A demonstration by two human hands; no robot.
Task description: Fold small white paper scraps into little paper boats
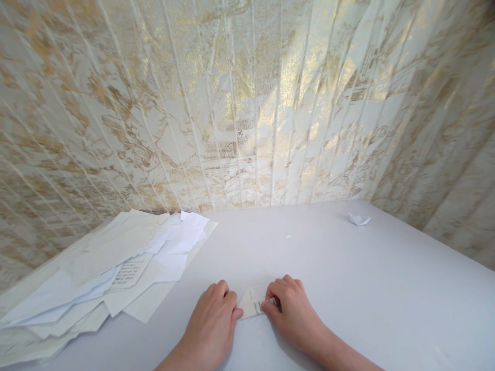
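Between my hands, low in the head view, lies a small folded paper (250, 303) with a pointed top, a crease down its middle and printed text on its right part. My left hand (217, 315) is closed at its left corner, the thumb along the edge. On the other side my right hand (290, 308) pinches the right corner between thumb and curled fingers. The paper rests on or just above the white table (328, 288); its corners are hidden under my fingers.
A spread pile of loose paper sheets (135, 288), some printed, covers the table's left side. A small folded white paper boat (359, 220) sits at the far right. A tiny paper scrap (288, 236) lies mid-table. Behind the table hangs a gold-patterned curtain (240, 113).
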